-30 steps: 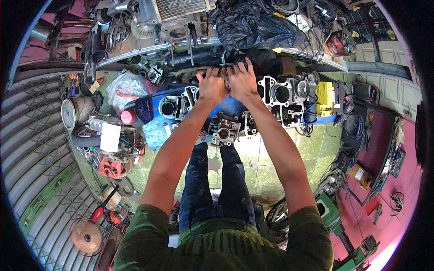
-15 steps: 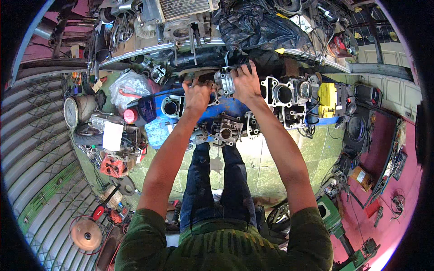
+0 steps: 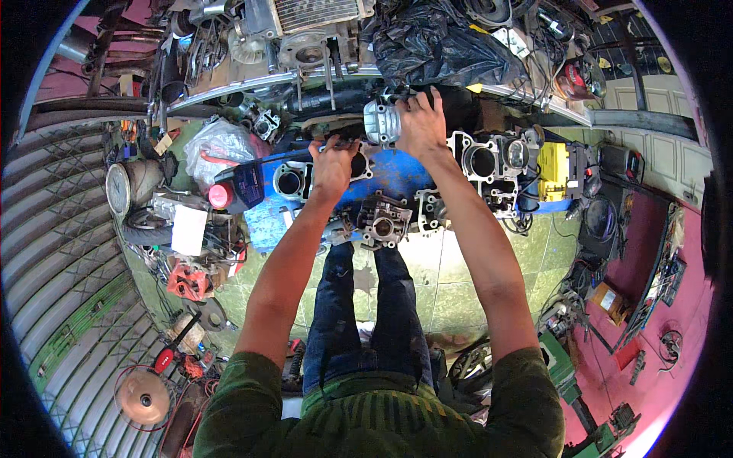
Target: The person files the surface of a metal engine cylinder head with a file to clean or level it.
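A silver, ribbed engine cover (image 3: pixel 381 122) is raised over the far side of the blue bench (image 3: pixel 393 172). My right hand (image 3: pixel 421 130) grips it from the right, fingers bent over its far edge. To its left, my left hand (image 3: pixel 333 166) rests with curled fingers on an engine cylinder block (image 3: pixel 360 166), whose left part it covers. Another cylinder block (image 3: pixel 289 182) sits just left of that hand. Nearest to me on the bench is a cylinder head (image 3: pixel 382 222), with a flat metal engine part (image 3: pixel 431 211) beside it, partly behind my right forearm.
More cylinder blocks (image 3: pixel 480 160) and a yellow case (image 3: pixel 553 171) occupy the bench's right end. At the left stand a dark bottle with a red cap (image 3: pixel 221 196) and a clear plastic bag (image 3: pixel 221 151). Beyond, a shelf carries a radiator (image 3: pixel 313 11) and a black plastic sheet (image 3: pixel 435 46).
My right hand has tilted the engine cover, so its ribbed face shows more fully, and shifted slightly right. My left hand has come a little nearer to me.
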Demonstrator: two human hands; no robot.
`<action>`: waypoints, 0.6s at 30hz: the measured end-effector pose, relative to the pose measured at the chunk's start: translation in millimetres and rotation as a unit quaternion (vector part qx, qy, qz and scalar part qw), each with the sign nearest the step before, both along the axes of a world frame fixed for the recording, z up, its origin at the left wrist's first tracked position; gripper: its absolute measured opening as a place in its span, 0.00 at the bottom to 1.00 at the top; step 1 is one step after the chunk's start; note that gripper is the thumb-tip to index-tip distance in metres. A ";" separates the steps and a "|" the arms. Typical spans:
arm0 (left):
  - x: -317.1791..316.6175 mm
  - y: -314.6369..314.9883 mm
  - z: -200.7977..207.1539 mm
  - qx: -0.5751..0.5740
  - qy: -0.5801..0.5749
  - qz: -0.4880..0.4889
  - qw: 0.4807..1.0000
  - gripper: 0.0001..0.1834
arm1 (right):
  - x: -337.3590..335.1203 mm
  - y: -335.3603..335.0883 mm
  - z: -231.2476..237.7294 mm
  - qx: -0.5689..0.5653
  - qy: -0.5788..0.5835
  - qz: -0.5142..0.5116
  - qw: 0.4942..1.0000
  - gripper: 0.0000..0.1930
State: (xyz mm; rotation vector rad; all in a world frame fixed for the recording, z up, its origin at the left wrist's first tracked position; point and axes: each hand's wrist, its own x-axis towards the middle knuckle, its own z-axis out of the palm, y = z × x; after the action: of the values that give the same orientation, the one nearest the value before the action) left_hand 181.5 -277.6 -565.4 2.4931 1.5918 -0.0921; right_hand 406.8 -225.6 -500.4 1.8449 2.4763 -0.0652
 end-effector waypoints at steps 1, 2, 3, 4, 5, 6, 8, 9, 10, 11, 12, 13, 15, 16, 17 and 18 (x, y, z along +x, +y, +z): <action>0.0 -1.1 0.8 0.001 0.000 0.000 1.000 0.24 | -0.6 1.9 2.5 0.007 0.004 -0.003 1.000 0.29; -1.5 -3.4 1.2 0.014 -0.023 0.004 1.000 0.24 | -2.5 4.4 6.9 0.014 0.009 -0.006 1.000 0.30; -3.3 -5.6 1.9 0.027 -0.045 0.008 0.999 0.24 | -3.9 6.9 11.7 0.003 0.007 -0.006 1.000 0.30; -3.8 -7.9 2.6 0.029 -0.043 0.008 0.999 0.24 | -5.3 8.4 16.8 0.005 0.008 -0.006 1.000 0.30; -1.0 -9.0 5.1 0.018 -0.034 0.013 0.999 0.24 | -5.0 10.5 20.4 0.005 0.008 -0.007 1.000 0.30; 0.7 -9.7 8.0 0.007 -0.025 0.017 1.000 0.24 | -5.3 12.3 24.1 0.005 0.008 -0.007 1.000 0.30; 4.7 -8.6 19.5 0.039 -0.049 0.016 0.998 0.22 | -6.2 13.3 33.1 0.016 0.011 -0.009 1.000 0.32; 10.3 -7.4 29.6 0.044 -0.111 0.026 0.992 0.21 | -4.6 13.9 36.0 0.025 0.009 -0.009 1.000 0.34; 15.6 -5.7 40.2 0.049 -0.174 0.036 0.983 0.20 | -3.5 14.8 39.3 0.027 0.005 -0.008 1.000 0.34; 18.6 -3.2 50.1 0.102 -0.233 0.023 0.967 0.19 | -2.8 16.1 42.3 0.041 0.002 -0.008 0.999 0.35; 26.7 0.8 65.8 0.104 -0.236 0.021 0.966 0.19 | -1.1 16.3 46.6 0.053 -0.001 -0.010 0.999 0.35; 36.7 5.8 82.2 0.116 -0.283 0.025 0.952 0.20 | 2.9 17.0 52.3 0.056 -0.004 -0.011 0.998 0.35; 48.0 21.1 120.2 0.157 -0.313 0.047 0.935 0.27 | -1.5 15.8 78.5 0.026 0.008 -0.024 0.999 0.36; 50.2 29.4 138.6 0.106 -0.299 0.051 0.947 0.36 | -1.6 14.3 85.8 0.032 0.007 -0.024 0.999 0.36; 50.2 38.0 156.7 0.075 -0.289 0.040 0.954 0.40 | -2.7 13.2 94.0 0.042 0.022 -0.028 0.998 0.35; 50.1 46.1 172.0 0.044 -0.279 0.028 0.959 0.44 | -2.7 12.0 103.6 0.053 0.037 -0.031 0.997 0.33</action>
State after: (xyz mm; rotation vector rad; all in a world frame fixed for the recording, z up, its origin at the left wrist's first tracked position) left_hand 231.6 -231.5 -393.5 2.2424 1.4336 0.6442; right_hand 404.1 -213.7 -396.8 1.9974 2.5164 -0.0051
